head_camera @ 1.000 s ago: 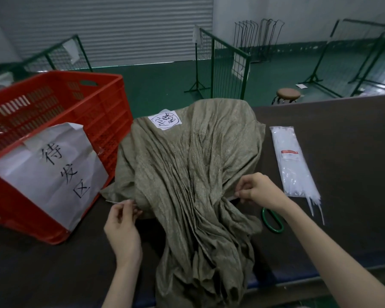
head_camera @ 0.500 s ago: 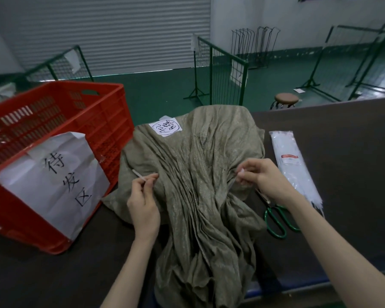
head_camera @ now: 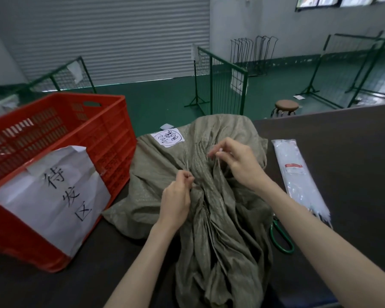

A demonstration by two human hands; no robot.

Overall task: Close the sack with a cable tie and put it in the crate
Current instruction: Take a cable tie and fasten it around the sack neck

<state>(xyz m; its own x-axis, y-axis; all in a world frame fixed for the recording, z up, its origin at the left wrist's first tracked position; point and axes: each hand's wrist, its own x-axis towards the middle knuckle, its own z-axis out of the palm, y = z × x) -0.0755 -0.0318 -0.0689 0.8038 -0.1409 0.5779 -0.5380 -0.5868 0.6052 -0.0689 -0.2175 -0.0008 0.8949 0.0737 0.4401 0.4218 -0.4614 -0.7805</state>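
A grey-green woven sack (head_camera: 156,178) with a white label lies on the dark table, its gathered neck running toward me. A thin white cable tie (head_camera: 187,167) passes around the neck. My left hand (head_camera: 177,196) pinches one end of the tie on the left of the neck. On the neck's right side my right hand (head_camera: 238,161) pinches the other end. The two ends are close together above the bunched fabric. The red plastic crate (head_camera: 102,138) stands to the left of the sack, with a white paper sign on its front.
A clear bag of white cable ties (head_camera: 296,174) lies on the table to the right. Green-handled scissors (head_camera: 281,240) lie partly under my right forearm. Green wire fences and a round stool (head_camera: 286,106) stand on the floor beyond the table.
Both hands have lifted and come together over the sack's neck, bringing the two tie ends from wide apart to close to each other. The view has tilted up a little.
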